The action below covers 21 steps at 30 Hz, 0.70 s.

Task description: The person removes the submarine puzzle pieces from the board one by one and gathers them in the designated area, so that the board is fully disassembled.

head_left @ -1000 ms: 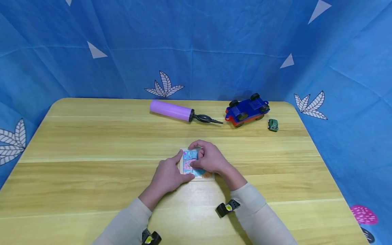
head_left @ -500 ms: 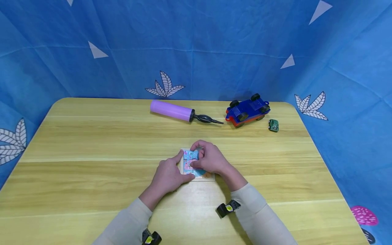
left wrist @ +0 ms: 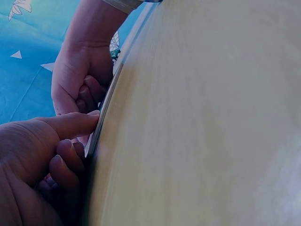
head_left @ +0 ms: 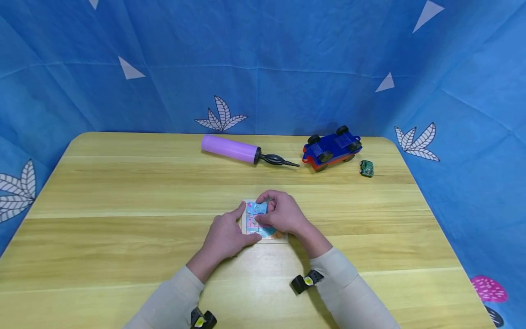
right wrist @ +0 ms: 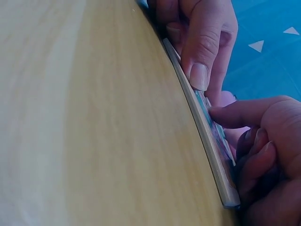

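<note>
Right grip (head_left: 285,214): thumb and bent index finger close around a blue piece (head_left: 260,209) in the far part of the puzzle tray (head_left: 244,224), apparently pinching it, though the hand hides part of the contact. Left grip (head_left: 225,235) holds the tray's left side between thumb and index finger, flat on the counter (head_left: 123,183). Relative to one second ago, the right index fingertip lies slightly farther right and nearer the thumb; left grip and tray are unmoved. So small a shift suggests fine adjustment of a piece within the tray.
</note>
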### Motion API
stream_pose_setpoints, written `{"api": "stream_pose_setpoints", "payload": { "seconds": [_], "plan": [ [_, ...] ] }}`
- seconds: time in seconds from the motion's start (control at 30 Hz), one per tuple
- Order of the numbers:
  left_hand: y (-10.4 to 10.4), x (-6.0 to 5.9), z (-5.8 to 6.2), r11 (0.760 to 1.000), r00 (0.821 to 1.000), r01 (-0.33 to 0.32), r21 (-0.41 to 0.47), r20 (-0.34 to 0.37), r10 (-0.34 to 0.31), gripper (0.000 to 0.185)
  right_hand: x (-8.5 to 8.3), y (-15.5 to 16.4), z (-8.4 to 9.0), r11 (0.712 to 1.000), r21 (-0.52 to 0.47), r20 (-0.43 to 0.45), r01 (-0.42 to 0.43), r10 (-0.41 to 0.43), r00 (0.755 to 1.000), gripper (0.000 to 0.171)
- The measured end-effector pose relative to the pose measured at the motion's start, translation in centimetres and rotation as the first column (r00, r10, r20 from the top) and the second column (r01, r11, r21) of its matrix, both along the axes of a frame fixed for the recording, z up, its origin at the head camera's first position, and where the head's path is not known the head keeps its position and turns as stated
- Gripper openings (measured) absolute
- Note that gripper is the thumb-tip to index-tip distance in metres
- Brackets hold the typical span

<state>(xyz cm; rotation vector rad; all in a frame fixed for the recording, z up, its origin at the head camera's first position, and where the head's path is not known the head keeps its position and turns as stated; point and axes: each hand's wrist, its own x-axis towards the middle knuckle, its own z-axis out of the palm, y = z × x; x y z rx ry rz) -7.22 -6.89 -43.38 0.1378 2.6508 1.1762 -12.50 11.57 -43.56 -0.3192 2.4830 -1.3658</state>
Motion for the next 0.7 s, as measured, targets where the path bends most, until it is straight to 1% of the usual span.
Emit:
{"api": "stream_pose_setpoints", "payload": {
  "seconds": [0.33, 0.5, 0.7],
  "plan": [
    [-0.04, -0.08, -0.07, 1.000, 1.000, 0.000, -0.004, -0.001, 0.000, 0.098, -0.16, -0.32, 0.08, 1.000, 0.010, 0.019, 0.005, -0.005, 1.000, 0.025],
    [-0.13, -0.06, -0.03, 1.000, 1.000, 0.002, 0.004, 0.004, -0.002, 0.098, -0.17, -0.25, 0.02, 1.000, 0.012, 0.003, 0.004, -0.004, 1.000, 0.024],
    [-0.15, -0.07, -0.10, 1.000, 1.000, 0.002, 0.017, 0.006, -0.002, 0.098, -0.12, 0.19, 0.18, 1.000, -0.013, -0.009, -0.005, 0.005, 1.000, 0.024]
  ]
}}
